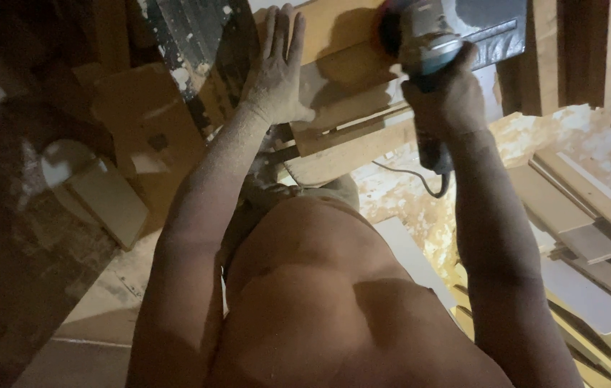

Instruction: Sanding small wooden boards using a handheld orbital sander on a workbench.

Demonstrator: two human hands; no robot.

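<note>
A wooden board (348, 65) lies across the top middle of the view. The left hand (275, 72) rests flat on the board's left part. The right hand (443, 100) grips a power sander (427, 36) pressed on the board's right part. The sander's cord (420, 179) hangs below the board. Loose wood offcuts (585, 237) lie on the floor, lower right of the board. A flat panel (108, 201) lies lower left of the board.

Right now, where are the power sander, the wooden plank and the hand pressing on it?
power sander (424, 43), head view, on its grey body.
wooden plank (341, 29), head view, on its bare top face.
left hand (275, 75), head view, on its back.
</note>
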